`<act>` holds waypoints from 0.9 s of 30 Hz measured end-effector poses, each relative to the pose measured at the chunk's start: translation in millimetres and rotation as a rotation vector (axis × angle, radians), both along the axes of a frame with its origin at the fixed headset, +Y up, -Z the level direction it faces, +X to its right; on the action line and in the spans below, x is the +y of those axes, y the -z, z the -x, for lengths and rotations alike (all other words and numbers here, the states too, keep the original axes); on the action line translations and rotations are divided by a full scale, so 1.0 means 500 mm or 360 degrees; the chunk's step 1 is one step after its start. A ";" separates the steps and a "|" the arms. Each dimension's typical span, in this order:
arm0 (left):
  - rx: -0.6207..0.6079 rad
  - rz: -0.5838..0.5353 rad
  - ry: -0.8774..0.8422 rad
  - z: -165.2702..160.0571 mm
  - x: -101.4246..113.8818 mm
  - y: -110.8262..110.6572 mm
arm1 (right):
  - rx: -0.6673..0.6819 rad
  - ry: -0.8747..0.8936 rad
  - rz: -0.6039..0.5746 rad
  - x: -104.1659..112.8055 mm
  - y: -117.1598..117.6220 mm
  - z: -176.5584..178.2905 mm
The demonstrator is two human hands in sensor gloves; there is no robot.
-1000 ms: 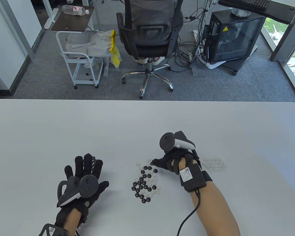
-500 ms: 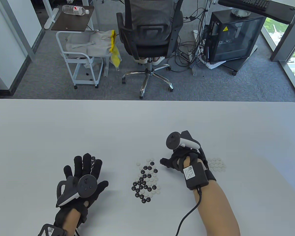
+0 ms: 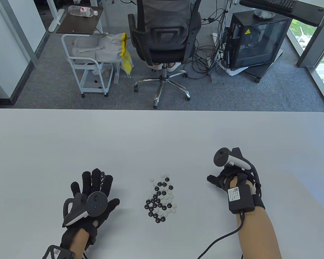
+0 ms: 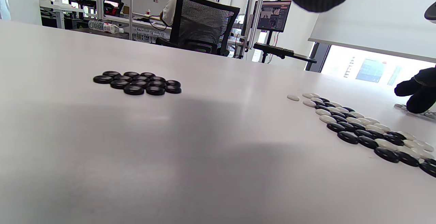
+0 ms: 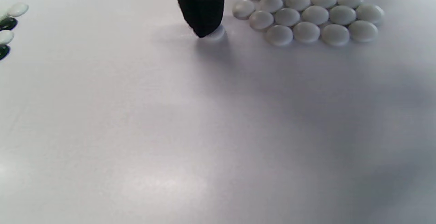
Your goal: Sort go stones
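Stones (image 3: 160,198) were only partly sorted: your right hand (image 3: 228,179) pressed one white stone (image 5: 216,33) near the white pile (image 5: 308,14), fingers curled; left hand (image 3: 90,193) lay flat.

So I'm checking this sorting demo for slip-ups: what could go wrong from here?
1. The right hand presses one white stone under a fingertip; sliding on, the stone could slip out short of the white group.
2. Pushed too hard, it could knock that neat white group apart.
3. The left hand rests flat just short of the black group; a careless shift could scatter it.
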State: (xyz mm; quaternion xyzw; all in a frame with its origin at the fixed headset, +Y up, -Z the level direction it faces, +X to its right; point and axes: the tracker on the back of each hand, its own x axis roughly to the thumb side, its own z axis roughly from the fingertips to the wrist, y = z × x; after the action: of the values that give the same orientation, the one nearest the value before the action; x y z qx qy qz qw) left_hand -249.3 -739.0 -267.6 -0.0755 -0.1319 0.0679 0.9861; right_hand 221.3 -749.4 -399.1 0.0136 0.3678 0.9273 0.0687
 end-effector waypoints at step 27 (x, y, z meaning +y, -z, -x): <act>0.0007 0.0000 0.0005 -0.001 -0.001 0.004 | 0.0762 0.0315 0.0076 0.040 -0.107 0.261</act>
State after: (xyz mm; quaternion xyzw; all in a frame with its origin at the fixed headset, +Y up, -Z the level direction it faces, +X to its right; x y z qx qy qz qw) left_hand -249.0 -739.5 -269.8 -0.0756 -0.1295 0.0664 0.9865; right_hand 90.6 -729.4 -345.5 0.2669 0.3923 0.8774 0.0705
